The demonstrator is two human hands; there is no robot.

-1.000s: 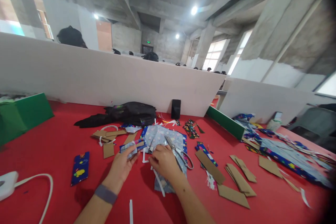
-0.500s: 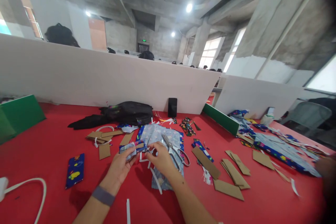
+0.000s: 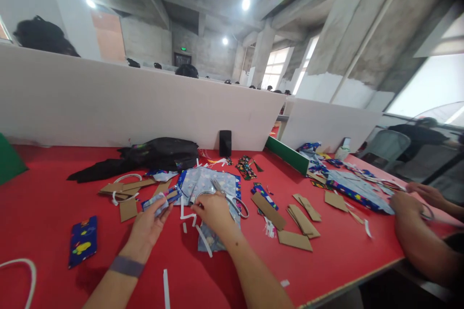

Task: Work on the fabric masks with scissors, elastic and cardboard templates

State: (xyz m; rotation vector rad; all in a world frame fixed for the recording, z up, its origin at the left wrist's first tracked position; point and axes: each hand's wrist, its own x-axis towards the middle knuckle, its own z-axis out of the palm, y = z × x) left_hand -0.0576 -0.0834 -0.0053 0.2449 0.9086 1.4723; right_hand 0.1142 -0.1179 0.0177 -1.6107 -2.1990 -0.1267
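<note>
Centre of frame: a small folded fabric piece (image 3: 162, 200) with a cardboard insert, pinched at the fingertips of the left hand (image 3: 145, 228) above the red table (image 3: 47, 203). Just right of it, the right hand (image 3: 213, 211) rests curled, fingers together, on pale printed cloth (image 3: 208, 183); scissors (image 3: 232, 199) lie touching its far side.

The right hand (image 3: 213, 210) hides part of the printed fabric (image 3: 212, 188); the white loop (image 3: 21, 270), near left, runs off the edge.

Bare red table (image 3: 43, 203) left; scissors (image 3: 232, 200), cardboard strips (image 3: 295, 222) crowd right.
</note>
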